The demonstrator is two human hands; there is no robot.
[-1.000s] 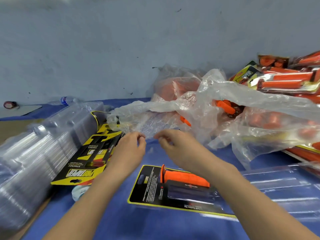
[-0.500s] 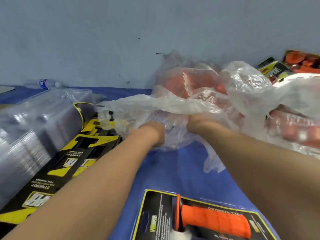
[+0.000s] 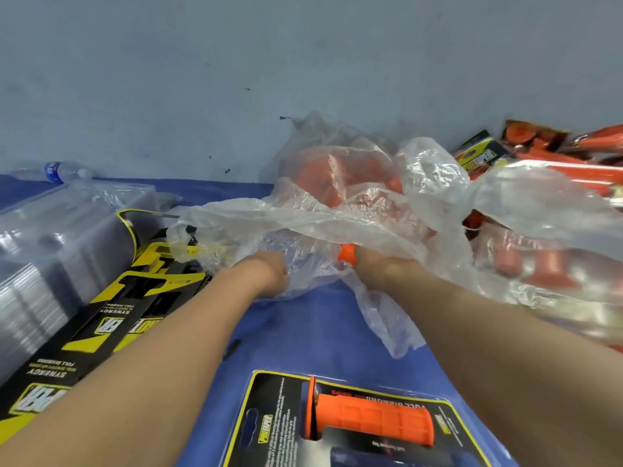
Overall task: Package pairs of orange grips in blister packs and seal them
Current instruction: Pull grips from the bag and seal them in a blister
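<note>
Right hand (image 3: 382,268) holds grip (image 3: 347,253) at bag (image 3: 256,220) mouth; left hand (image 3: 271,273) under plastic, grasp unclear. Draw grip clear, seat in pack (image 3: 269,419) at worktop (image 3: 303,332) near edge.

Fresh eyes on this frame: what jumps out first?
The crumpled clear plastic bag heaped across the middle and right, with orange grips showing through it and one loose orange grip poking out at its near edge. Next, the blister pack at the bottom centre holding a single orange grip, and the stack of clear blister shells at the left.
</note>
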